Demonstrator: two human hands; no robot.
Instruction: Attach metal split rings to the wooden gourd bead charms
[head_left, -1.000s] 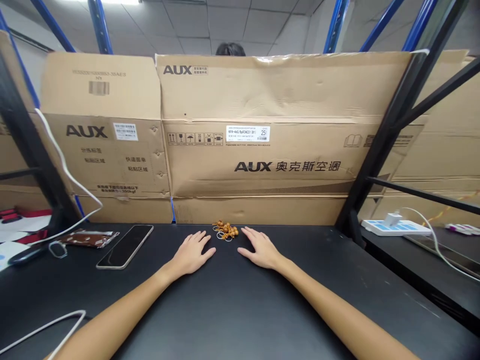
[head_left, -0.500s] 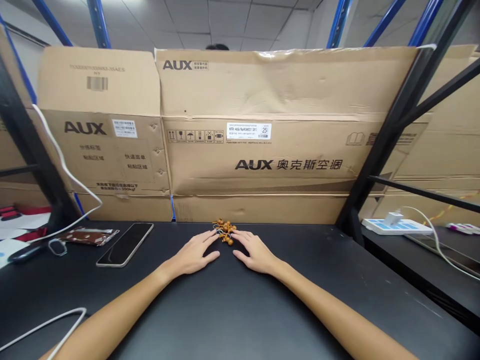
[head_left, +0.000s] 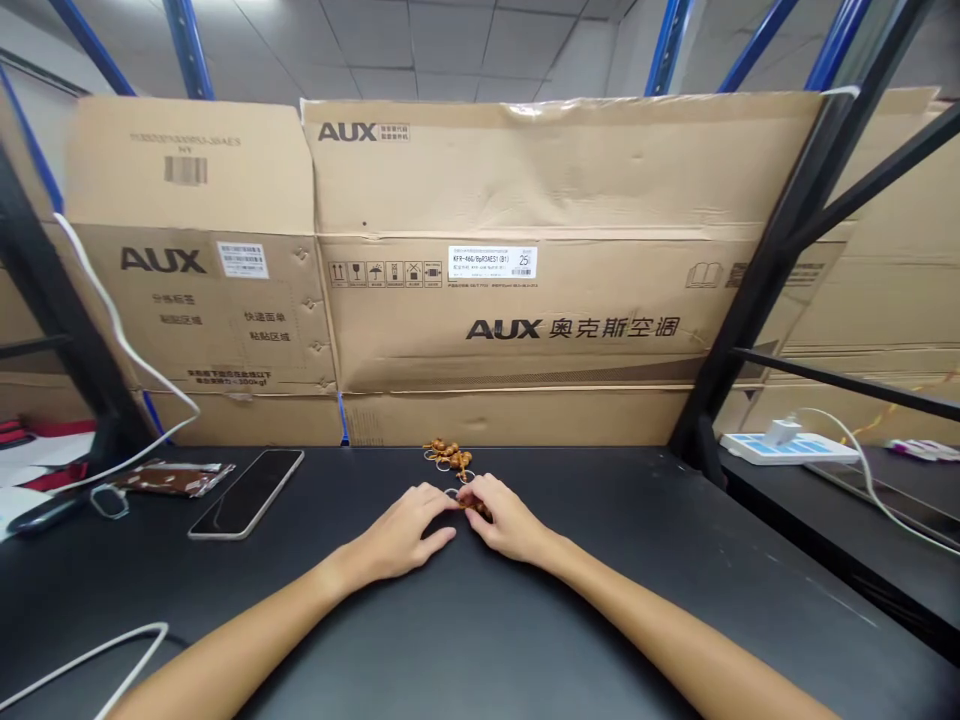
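**A:** Where are the little wooden gourd charms (head_left: 448,458)?

**B:** On the black workbench (head_left: 600,530), close to the foot of the cardboard, linked by metal rings (head_left: 451,492). The strand trails toward the person and runs between both hands.

**A:** And the hands?

**B:** The right hand (head_left: 506,522) is curled, its fingers closed on the nearest charms. The left hand (head_left: 397,525) comes in just beside it, fingertips at the rings; I can't tell if it's gripping.

**A:** What's around them?

**B:** A smartphone (head_left: 246,507) lies to the left, a brown foil packet (head_left: 172,478) beyond it, and an AUX air-conditioner carton (head_left: 495,320) stands behind.
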